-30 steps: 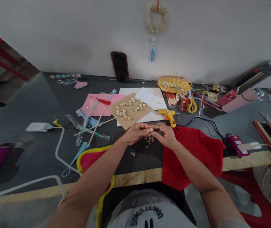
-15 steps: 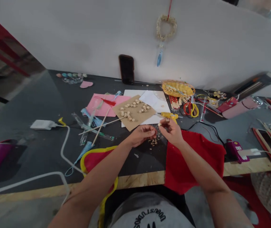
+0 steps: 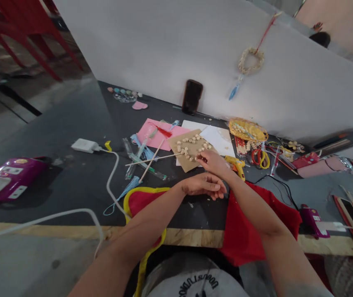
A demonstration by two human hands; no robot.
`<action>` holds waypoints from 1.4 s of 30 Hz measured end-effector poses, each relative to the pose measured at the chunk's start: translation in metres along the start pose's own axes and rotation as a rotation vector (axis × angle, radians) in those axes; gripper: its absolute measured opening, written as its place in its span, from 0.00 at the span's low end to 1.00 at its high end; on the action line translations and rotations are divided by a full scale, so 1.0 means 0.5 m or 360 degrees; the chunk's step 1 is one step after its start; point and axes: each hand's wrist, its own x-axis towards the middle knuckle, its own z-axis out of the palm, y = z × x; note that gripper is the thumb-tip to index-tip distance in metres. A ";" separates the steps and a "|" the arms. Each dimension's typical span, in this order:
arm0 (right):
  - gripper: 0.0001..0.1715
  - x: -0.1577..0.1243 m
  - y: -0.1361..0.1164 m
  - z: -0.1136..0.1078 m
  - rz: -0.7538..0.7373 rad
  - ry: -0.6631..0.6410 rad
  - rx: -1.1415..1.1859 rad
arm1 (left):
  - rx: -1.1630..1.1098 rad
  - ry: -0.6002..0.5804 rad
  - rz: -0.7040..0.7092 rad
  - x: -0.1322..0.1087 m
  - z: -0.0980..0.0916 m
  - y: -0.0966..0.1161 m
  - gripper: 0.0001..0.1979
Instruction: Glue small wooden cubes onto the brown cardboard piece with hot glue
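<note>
Pieces (image 3: 186, 150) on brown paper (image 3: 195, 147), right hand (image 3: 211, 160) beside, grip unclear, left hand (image 3: 205, 185) loosely curled.

Surface (image 3: 67, 123): dark grey, pale wooden front edge (image 3: 191, 238) | Left: purple socket block (image 3: 26, 175), white charger (image 3: 84, 145) with cable (image 3: 112, 175), blue tassel (image 3: 131, 184) | Centre: pink sheet (image 3: 150, 134), white sheets (image 3: 221, 140), brown paper (image 3: 195, 145) overlapping both, smartphone (image 3: 192, 97) upright at rear | Right: wicker basket (image 3: 252, 131), scissors (image 3: 265, 160), pink bottle (image 3: 320, 168), red cloth (image 3: 253, 222) overhanging front edge

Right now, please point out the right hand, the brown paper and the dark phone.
Right hand (image 3: 212, 161), head view: middle of the hand.
Brown paper (image 3: 196, 148), head view: bare middle.
Dark phone (image 3: 192, 97), head view: middle of screen.
</note>
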 end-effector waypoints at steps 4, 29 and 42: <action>0.05 0.014 0.001 0.014 -0.0045 -0.0131 -0.0135 | 0.0009 -0.0075 -0.0038 0.001 0.000 -0.001 0.22; 0.11 -0.079 0.016 -0.075 0.0141 0.0239 0.0047 | -0.0178 0.0142 0.0177 0.002 -0.008 0.003 0.20; 0.10 -0.259 0.059 -0.057 0.0434 0.0847 0.0609 | 0.0096 0.1261 0.0629 0.011 -0.006 0.032 0.14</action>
